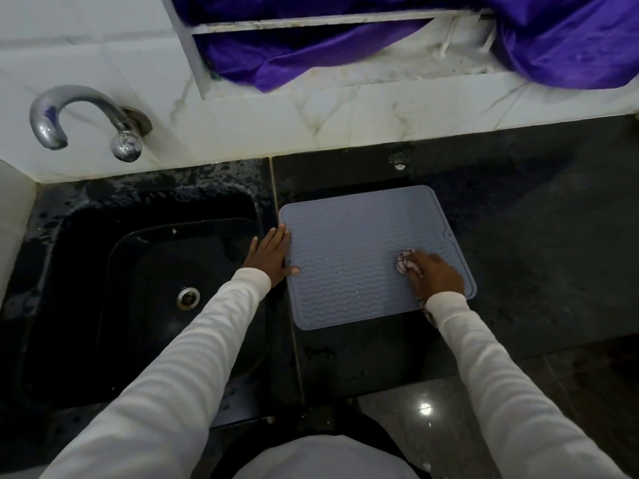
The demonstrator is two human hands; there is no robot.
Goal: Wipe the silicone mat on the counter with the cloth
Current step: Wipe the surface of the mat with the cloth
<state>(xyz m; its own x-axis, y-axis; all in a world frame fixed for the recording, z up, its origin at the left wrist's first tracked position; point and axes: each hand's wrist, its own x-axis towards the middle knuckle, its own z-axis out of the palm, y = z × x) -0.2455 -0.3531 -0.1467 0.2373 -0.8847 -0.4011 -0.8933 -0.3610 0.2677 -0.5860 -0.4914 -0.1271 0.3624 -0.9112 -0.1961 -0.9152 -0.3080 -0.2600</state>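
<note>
Two hands: left hand [271, 255] flat on one mat [366, 257]; right hand [437, 274] grips one cloth [405, 261].

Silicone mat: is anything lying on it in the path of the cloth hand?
Nothing visible does. The right hand presses the cloth on the silicone mat near its right side; the ribbed surface to its left is bare. Only the left hand rests flat on the mat's left edge.
</note>
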